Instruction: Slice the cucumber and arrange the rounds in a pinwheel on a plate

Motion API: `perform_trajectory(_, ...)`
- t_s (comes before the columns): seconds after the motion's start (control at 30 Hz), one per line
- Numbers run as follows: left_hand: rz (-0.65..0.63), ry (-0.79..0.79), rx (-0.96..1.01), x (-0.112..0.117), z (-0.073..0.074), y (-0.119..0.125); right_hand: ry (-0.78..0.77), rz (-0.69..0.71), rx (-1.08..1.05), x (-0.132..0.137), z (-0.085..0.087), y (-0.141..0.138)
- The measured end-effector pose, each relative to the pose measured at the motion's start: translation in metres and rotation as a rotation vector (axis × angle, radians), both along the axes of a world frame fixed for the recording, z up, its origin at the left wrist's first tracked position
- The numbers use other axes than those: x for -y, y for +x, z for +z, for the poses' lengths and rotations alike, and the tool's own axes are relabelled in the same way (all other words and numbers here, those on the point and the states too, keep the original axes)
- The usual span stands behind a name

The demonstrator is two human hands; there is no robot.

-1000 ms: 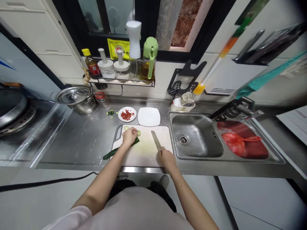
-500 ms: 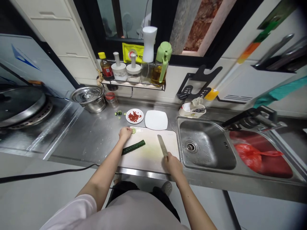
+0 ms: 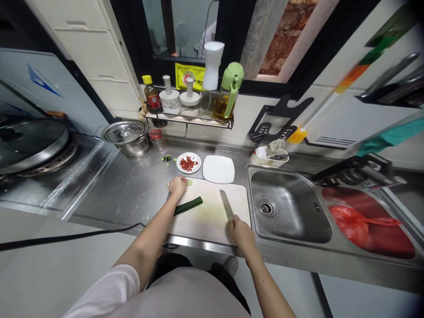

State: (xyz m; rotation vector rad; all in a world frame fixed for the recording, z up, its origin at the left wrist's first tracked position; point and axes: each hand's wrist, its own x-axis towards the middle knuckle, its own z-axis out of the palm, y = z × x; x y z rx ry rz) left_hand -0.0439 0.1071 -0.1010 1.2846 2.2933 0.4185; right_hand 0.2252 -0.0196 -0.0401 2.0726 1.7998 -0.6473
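A white cutting board (image 3: 212,216) lies on the steel counter. A dark green cucumber (image 3: 188,206) rests on its left part. My left hand (image 3: 178,184) sits at the board's far left corner, fingers curled beside a cucumber slice (image 3: 189,182); what it grips, if anything, is hidden. My right hand (image 3: 241,229) is closed round the handle of a knife (image 3: 227,206), whose blade rests on the board and points away from me.
Behind the board stand a small plate of chopped red chilli (image 3: 188,163) and an empty square white plate (image 3: 218,169). Cucumber ends (image 3: 167,159) lie by a lidded steel pot (image 3: 127,137). A double sink (image 3: 288,207) with a red bag (image 3: 351,223) is to the right, a condiment shelf (image 3: 188,119) behind.
My left hand let go of the cucumber and moved to the board's far left corner by the slices. The knife hand stayed put. The camera view shifted.
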Motion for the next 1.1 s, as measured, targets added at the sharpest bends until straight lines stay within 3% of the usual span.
perform_trajectory(0.43,0.006,0.020,0.003,0.002,0.002,0.000,0.024,-0.005,-0.003,0.002,-0.001,0.000)
perform_trajectory(0.6,0.053,0.177,0.095,0.018,0.006,0.003,0.018,-0.008,-0.012,0.001,-0.001,0.001)
perform_trajectory(0.67,-0.030,0.290,0.119,0.033,0.007,0.008,0.008,-0.009,-0.019,0.001,0.000,0.001)
perform_trajectory(0.73,-0.209,0.381,0.121,0.050,0.007,0.014,-0.004,-0.009,-0.023,0.000,0.001,0.001)
perform_trajectory(0.87,-0.474,0.453,0.055,0.083,0.004,0.023,-0.018,-0.002,-0.023,-0.002,0.003,0.002)
perform_trajectory(1.1,-0.652,0.465,0.066,0.098,-0.011,0.015,0.007,0.053,-0.019,-0.004,0.004,0.003)
